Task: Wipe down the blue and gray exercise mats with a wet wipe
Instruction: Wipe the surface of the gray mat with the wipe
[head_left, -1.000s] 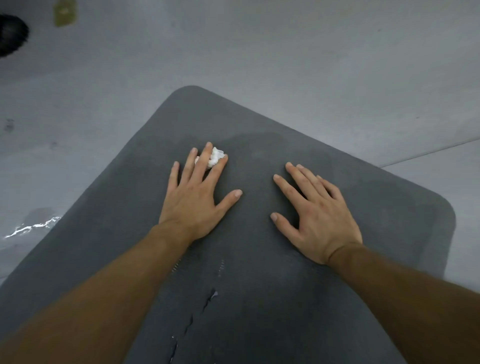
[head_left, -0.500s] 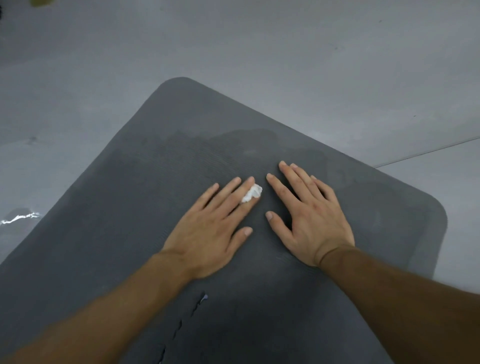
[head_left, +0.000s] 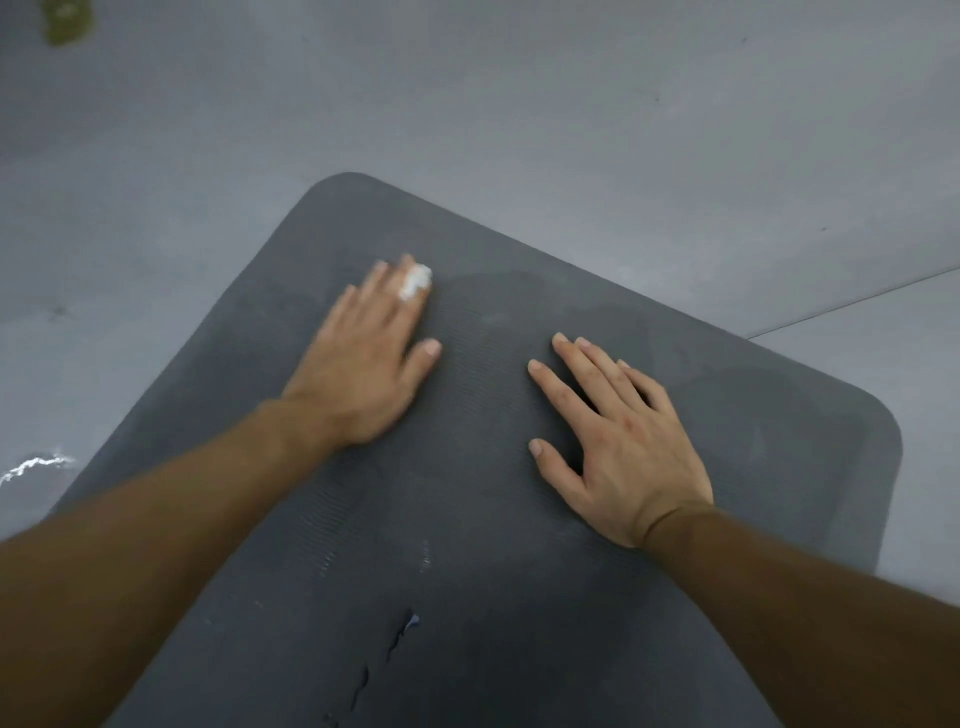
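no writing, brand, number or sign can be read on the gray mat (head_left: 467, 499) or the floor (head_left: 519, 104), and the greenish patch (head_left: 67, 23) is too blurred to tell.

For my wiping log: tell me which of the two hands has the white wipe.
The left hand: the wet wipe shows white at its fingertips. The right hand lies flat on the gray mat, no wipe showing.

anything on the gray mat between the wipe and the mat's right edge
The right hand lies flat on the gray mat, right of the wet wipe pressed by the left hand, and slightly nearer the person. A sweep along the far edge looks clear; a nearer one would meet it.
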